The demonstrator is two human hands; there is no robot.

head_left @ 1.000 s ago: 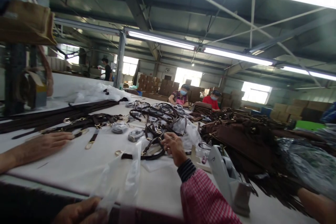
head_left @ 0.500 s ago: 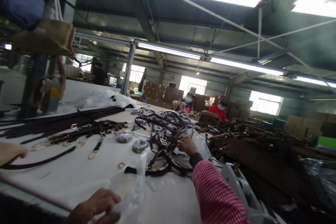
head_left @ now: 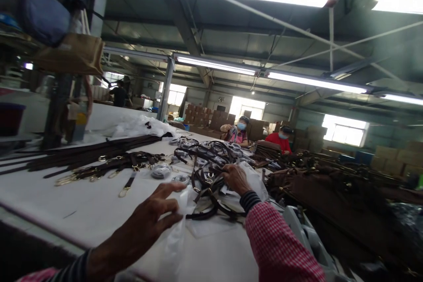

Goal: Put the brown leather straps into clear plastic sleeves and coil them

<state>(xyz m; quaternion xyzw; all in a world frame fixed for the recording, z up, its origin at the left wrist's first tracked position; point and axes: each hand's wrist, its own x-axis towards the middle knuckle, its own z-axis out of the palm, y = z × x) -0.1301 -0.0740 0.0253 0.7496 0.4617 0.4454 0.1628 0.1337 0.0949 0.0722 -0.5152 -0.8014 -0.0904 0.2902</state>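
Note:
My left hand (head_left: 153, 216) reaches over the white table with fingers apart, its fingertips beside a clear plastic bag (head_left: 173, 242). Whether a fingertip touches the bag I cannot tell. My right hand (head_left: 236, 178) has its fingers curled on a dark brown strap (head_left: 216, 180) in the tangled heap of straps with gold-coloured buckles; the fingertips are partly hidden. Under and beside that hand lies more clear plastic (head_left: 253, 180). Coils wrapped in plastic, such as this coil (head_left: 161, 171), sit left of the heap.
Long dark straps (head_left: 99, 150) and straps with metal clips (head_left: 124, 191) lie on the left of the table (head_left: 99, 224). Brown goods (head_left: 317, 202) are piled at right, behind a grey device (head_left: 302, 233). Two people (head_left: 243, 130) work at the far side. A post (head_left: 59, 110) stands left.
My left hand has moved up and right from the table's near edge, and its fingers have spread. Another person's hand and a strap at the left have gone from view. My right hand stays put.

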